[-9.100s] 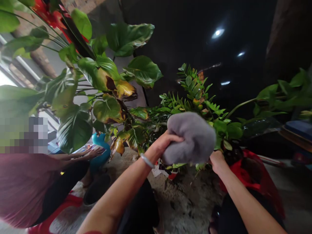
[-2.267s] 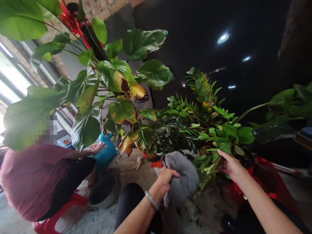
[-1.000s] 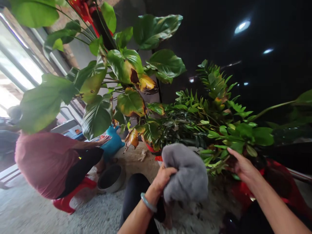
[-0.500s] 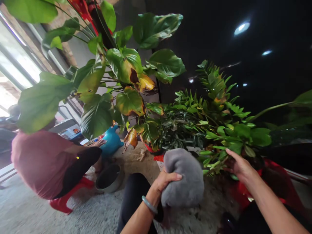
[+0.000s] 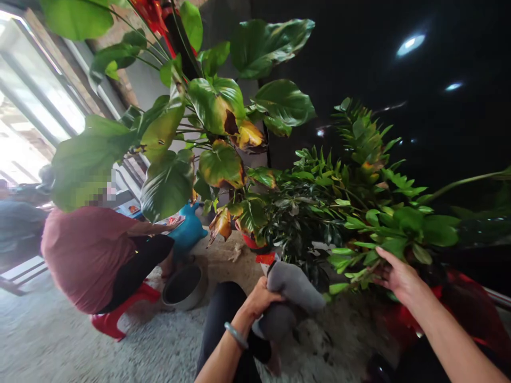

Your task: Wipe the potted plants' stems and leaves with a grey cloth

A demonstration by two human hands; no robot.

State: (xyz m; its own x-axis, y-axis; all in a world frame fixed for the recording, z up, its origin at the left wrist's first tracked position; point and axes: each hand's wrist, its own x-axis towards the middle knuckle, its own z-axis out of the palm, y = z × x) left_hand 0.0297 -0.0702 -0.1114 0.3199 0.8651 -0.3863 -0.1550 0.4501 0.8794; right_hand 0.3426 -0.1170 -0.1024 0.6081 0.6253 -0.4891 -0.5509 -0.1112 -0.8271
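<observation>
A soft grey cloth [image 5: 297, 284] is bunched in my left hand [image 5: 261, 298], its fingers closed round one end and the rest drooping to the right. A pale bangle circles that wrist. My right hand [image 5: 399, 276] is among the lower leaves of a bushy green plant [image 5: 359, 250], its fingers curled about a leafy stem. Leaves partly hide the fingertips. The cloth hangs just left of these leaves. Red wrapping [image 5: 471, 303] surrounds the plant's base below my right forearm.
A tall large-leaved plant [image 5: 221, 162], some leaves yellow and brown, rises ahead. On the left, a person in a pink shirt [image 5: 88, 255] sits on a red stool [image 5: 123, 308] near a grey bucket [image 5: 183, 287] and a blue rounded object [image 5: 187, 229]. A dark glossy wall stands behind the plants.
The cloth has gone from spread and upright to folded and drooping, lower in my left hand. My right hand remains at the leaves. The whole view has shifted slightly.
</observation>
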